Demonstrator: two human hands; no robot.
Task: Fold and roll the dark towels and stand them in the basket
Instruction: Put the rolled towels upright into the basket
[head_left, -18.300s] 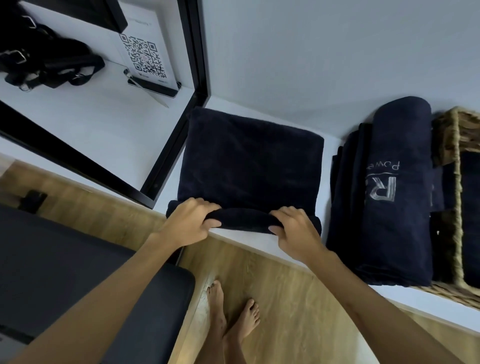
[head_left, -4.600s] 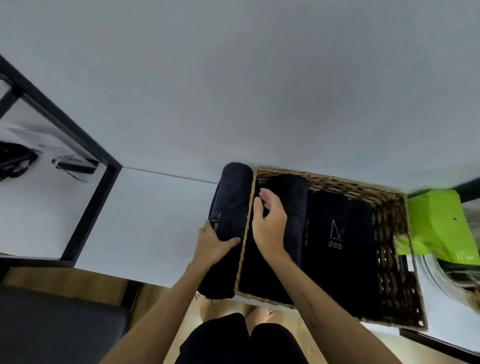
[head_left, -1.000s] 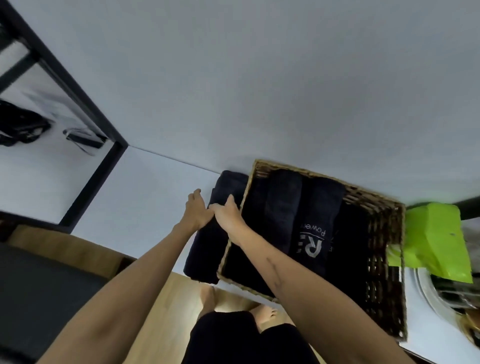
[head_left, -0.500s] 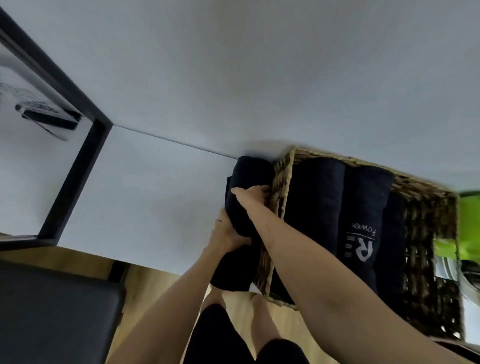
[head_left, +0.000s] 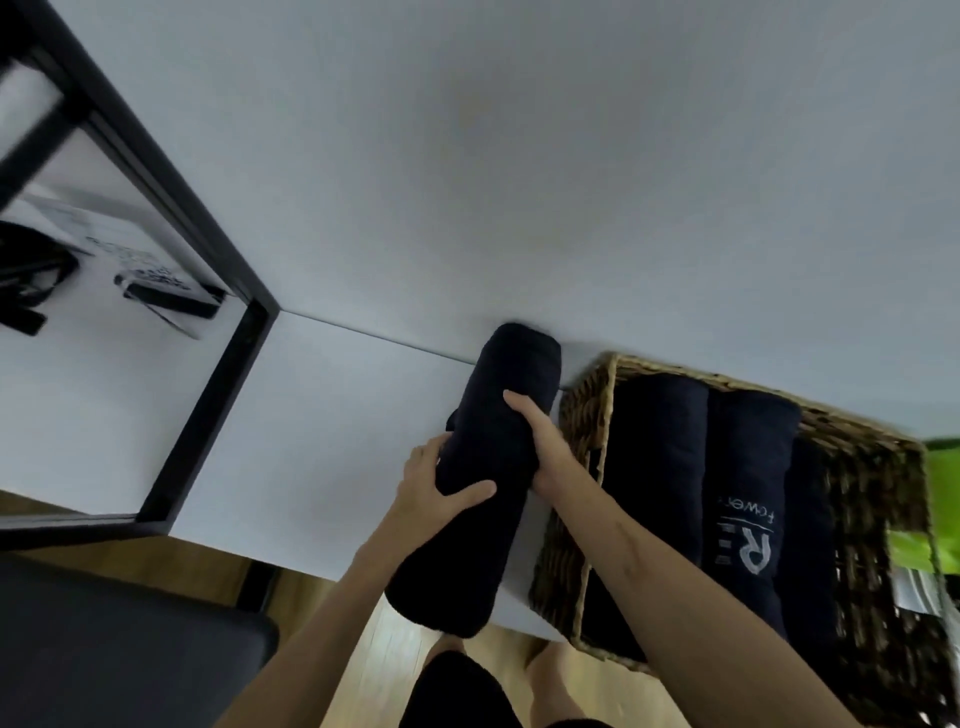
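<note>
White shelf: rolled towel now raised, both hands' grip.

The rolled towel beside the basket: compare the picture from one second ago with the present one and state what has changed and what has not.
Then both hands only touched the towel's far end as it lay on the shelf against the basket. Now the left hand and right hand grip the rolled towel at its middle, drawn clear of the basket. The towels in the basket, logo towel included, stay put.
</note>
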